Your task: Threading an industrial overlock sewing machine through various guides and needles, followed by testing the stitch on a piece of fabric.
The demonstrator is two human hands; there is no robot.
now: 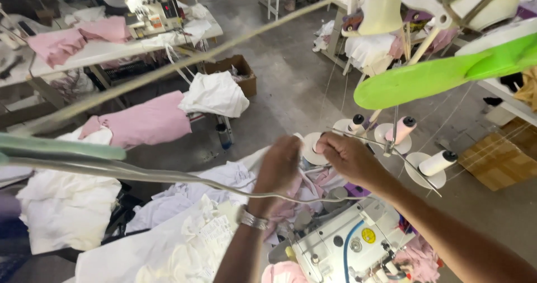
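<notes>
My left hand (278,170) and my right hand (349,158) are raised together above a white sewing machine (341,244), at the thread stand. The fingers of both hands are pinched close at a thread cone (314,146) on its white round base; whether they grip thread I cannot tell. A metal watch (253,220) sits on my left wrist. Two more pink thread cones (404,128) (354,123) and a white cone (438,162) stand on the rack to the right. Thin threads rise from the cones.
White and pink fabric pieces (184,227) lie heaped by the machine. A pink bundle (148,122) and white cloth (215,94) lie further off, near a cardboard box (238,70). Another sewing table with a machine (152,11) stands at the back. A green fan blade (442,73) hangs close overhead.
</notes>
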